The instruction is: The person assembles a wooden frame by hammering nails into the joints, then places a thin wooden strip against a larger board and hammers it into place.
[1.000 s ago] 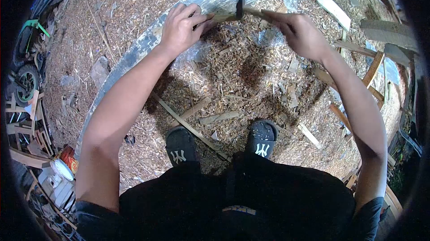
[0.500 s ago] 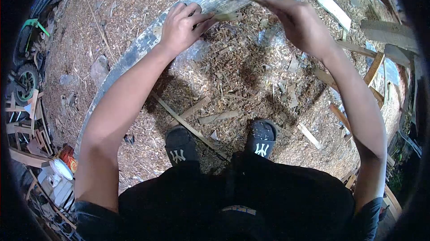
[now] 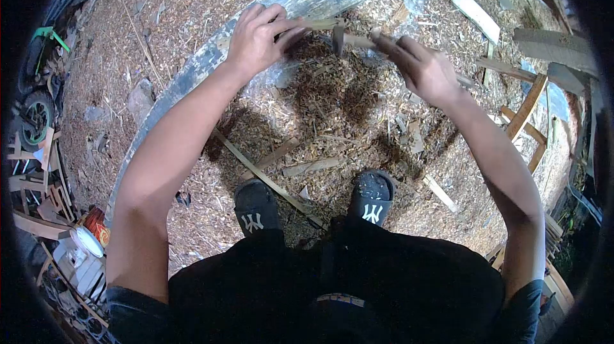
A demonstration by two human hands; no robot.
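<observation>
Only the head cam on this one, so here's what I'm getting from it, looking straight down.

My left hand [image 3: 259,37] is pinched tight around one end of a thin wood strip [image 3: 322,24], thumb and fingers closed on it. The strip pokes out to the right and sits over the lower edge of a long weathered plank [image 3: 192,72] that runs across the ground from top centre down to the lower left.

My right hand [image 3: 419,69] is wrapped around the handle of a hammer [image 3: 355,40]. The grip is closed, with a couple of fingers stretched along the handle. The dark hammer head is right at the free end of the strip, just below it. I honestly can't tell whether it's touching.

Everything is over a thick carpet of wood shavings [image 3: 332,107]. My two black slippers [image 3: 256,211] are planted at the bottom of the frame, with a long thin slat [image 3: 268,179] lying diagonally just in front of them. Loose offcut boards [image 3: 476,14] are scattered off to the right. A red-and-white tin [image 3: 94,227] is tucked among framing scraps at the lower left.
</observation>
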